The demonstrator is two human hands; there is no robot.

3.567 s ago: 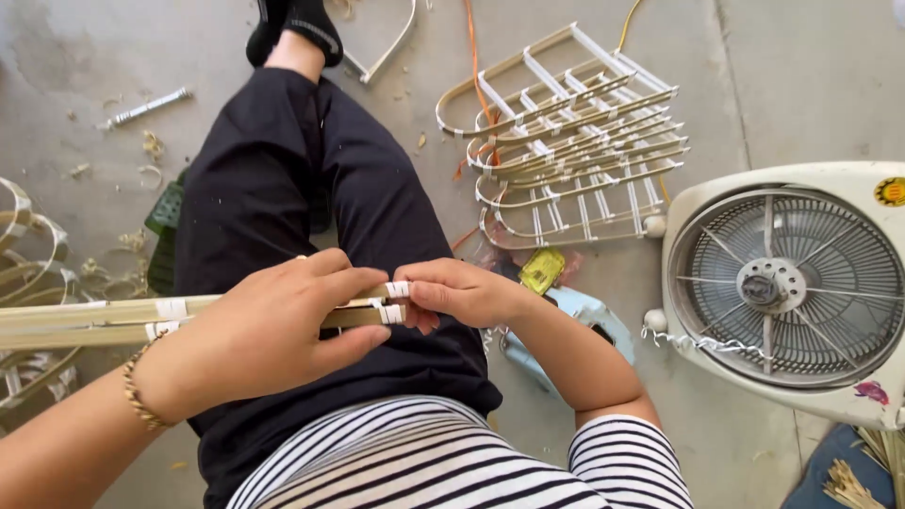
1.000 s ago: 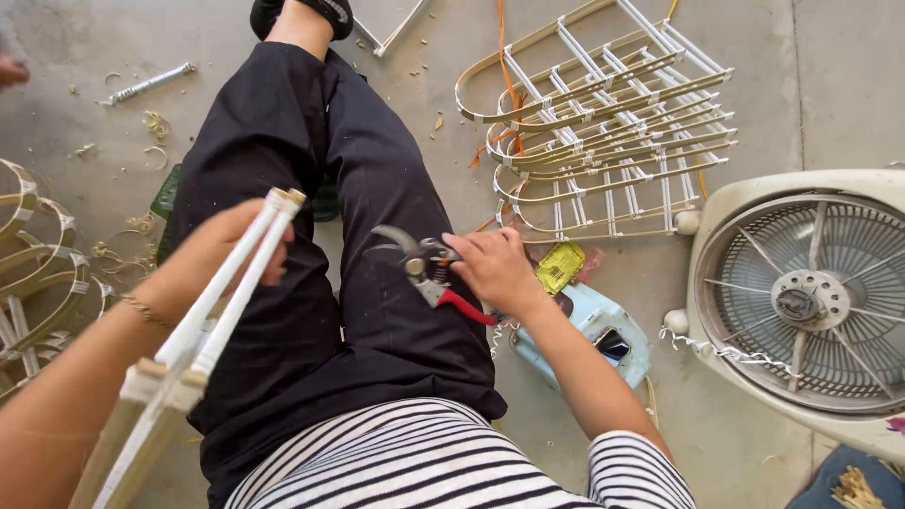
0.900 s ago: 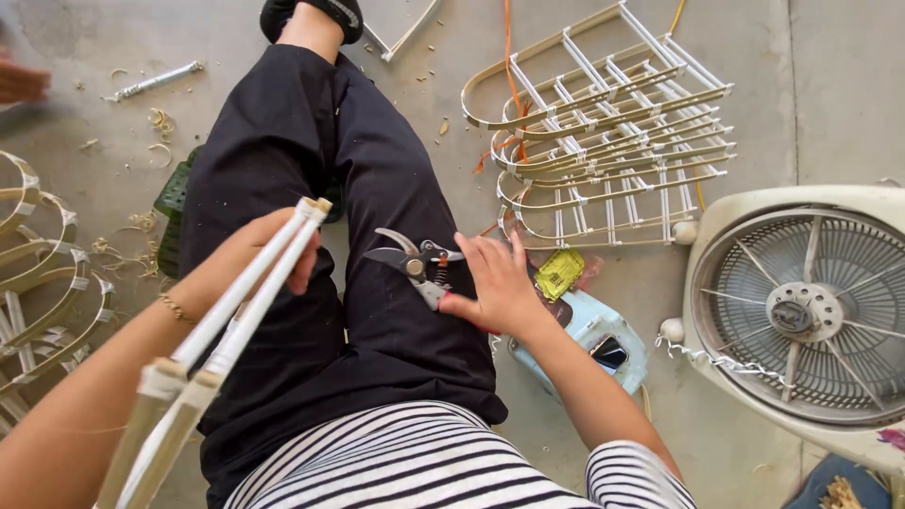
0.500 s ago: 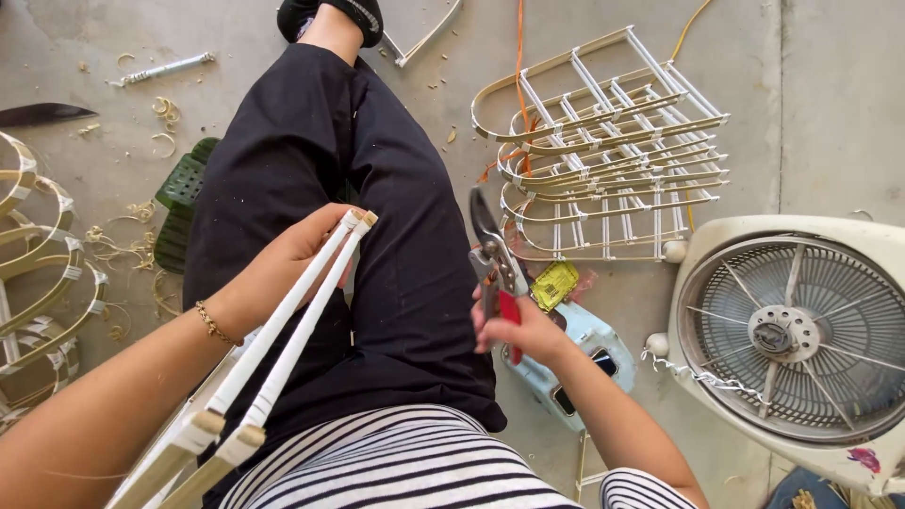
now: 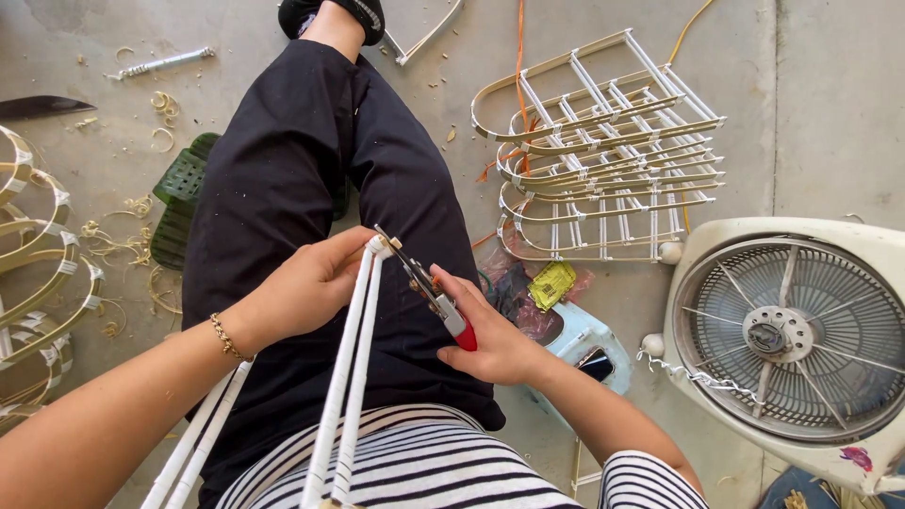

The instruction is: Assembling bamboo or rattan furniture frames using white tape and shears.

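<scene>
The left hand [image 5: 306, 287] is closed around a frame of thin rods [image 5: 351, 368] wrapped in smooth white tape, gripping it near its far tip, where two parallel rods meet. The rods slant from that tip down toward the near edge, across the lap. The right hand [image 5: 490, 339] is clamped on the red handles of a pair of metal cutters [image 5: 429, 290], whose dark blades point up and left and meet the taped tip of the frame just beside the left hand's fingers. Both hands sit close together over black trousers [image 5: 311, 179].

Farther right on the grey concrete floor [image 5: 830, 94] lies a stack of finished frames [image 5: 603, 160], curved at one end with straight cross-bars, pale and bound with white tape. At the right stands a cream fan [image 5: 792, 339] with a round wire grille. Far left lie bent, taped hoops [image 5: 38, 264], curled shavings and a green plastic slipper [image 5: 179, 203].
</scene>
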